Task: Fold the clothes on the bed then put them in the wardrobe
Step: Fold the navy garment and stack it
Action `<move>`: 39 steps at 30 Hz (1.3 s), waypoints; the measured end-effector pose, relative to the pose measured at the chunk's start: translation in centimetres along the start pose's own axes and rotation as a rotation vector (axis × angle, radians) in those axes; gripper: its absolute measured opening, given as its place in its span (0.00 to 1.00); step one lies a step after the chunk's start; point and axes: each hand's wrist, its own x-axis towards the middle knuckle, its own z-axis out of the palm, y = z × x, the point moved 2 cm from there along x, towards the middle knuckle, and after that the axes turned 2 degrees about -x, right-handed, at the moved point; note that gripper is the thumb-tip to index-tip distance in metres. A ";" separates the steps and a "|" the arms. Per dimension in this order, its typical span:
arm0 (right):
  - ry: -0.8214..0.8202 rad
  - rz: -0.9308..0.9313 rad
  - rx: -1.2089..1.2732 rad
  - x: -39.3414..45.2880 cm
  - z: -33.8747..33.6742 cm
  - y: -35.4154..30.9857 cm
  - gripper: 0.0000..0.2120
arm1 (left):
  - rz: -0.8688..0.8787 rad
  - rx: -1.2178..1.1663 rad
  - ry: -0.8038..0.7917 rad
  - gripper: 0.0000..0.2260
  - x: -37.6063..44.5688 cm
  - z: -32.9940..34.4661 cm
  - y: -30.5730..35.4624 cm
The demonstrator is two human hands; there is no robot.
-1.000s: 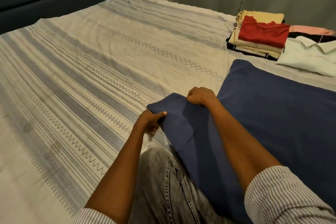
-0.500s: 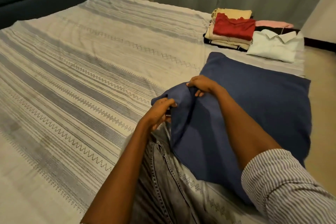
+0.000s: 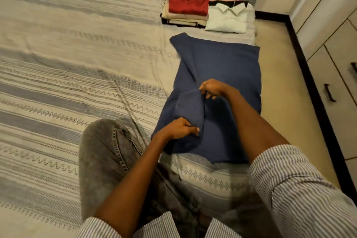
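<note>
Presently, item: blue garment (image 3: 228,75), spread at the bed's (image 3: 77,63) 3 o'clock edge
Handling: judged soft, light, limp
Grip: edge pinched by left hand (image 3: 180,128) and right hand (image 3: 210,89)
Hold advised: corners

Dim warm indoor light, soft shadows, slight motion blur, wide-angle edge distortion.

The navy garment (image 3: 228,67) is matt, soft-looking cloth. The bedspread (image 3: 77,48) is coarse woven fabric; beside it the jeans (image 3: 104,152) are faded grey denim.
</note>
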 end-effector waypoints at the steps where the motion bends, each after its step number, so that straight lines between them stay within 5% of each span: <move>1: 0.003 -0.017 -0.014 0.2 0.4 0.5 0.08 | -0.019 -0.036 0.029 0.17 -0.1 0.1 -0.2; 5: 0.071 -0.079 0.058 -0.6 1.2 2.4 0.19 | -0.184 -0.280 0.320 0.28 -0.2 0.5 0.6; 8: 0.061 -0.132 0.063 -0.8 1.6 1.8 0.14 | -0.259 -0.528 0.569 0.23 -0.5 -0.7 0.1; 11: 0.086 -0.164 0.055 -0.6 1.9 1.5 0.11 | -0.233 -0.593 0.626 0.10 -0.9 -1.3 -0.2; 13: 0.117 -0.170 0.062 -0.6 2.1 1.6 0.10 | -0.220 -0.599 0.598 0.13 -1.1 -1.0 -0.3; 19: 0.272 -0.199 -0.065 -0.5 2.7 1.5 0.07 | -0.192 0.422 0.529 0.09 -2.6 -1.3 -0.3; 21: 0.290 -0.199 -0.124 -0.4 3.5 1.8 0.08 | -0.209 0.512 0.461 0.10 -2.6 -1.2 -0.4; 25: 0.495 -0.239 -0.088 -0.7 4.3 2.0 0.12 | -0.044 0.700 0.642 0.12 -1.8 -1.7 0.6; 27: 0.474 -0.235 -0.137 -1.0 4.9 2.3 0.13 | 0.038 0.827 0.604 0.13 -0.9 -1.3 0.9; 30: 0.385 -0.192 -0.199 -0.7 5.1 2.6 0.12 | -0.022 0.880 0.467 0.16 0.2 -0.8 0.4; 39: 0.436 -0.139 0.044 2.2 0.8 1.2 0.10 | 0.089 0.670 0.576 0.15 3.9 -4.5 4.6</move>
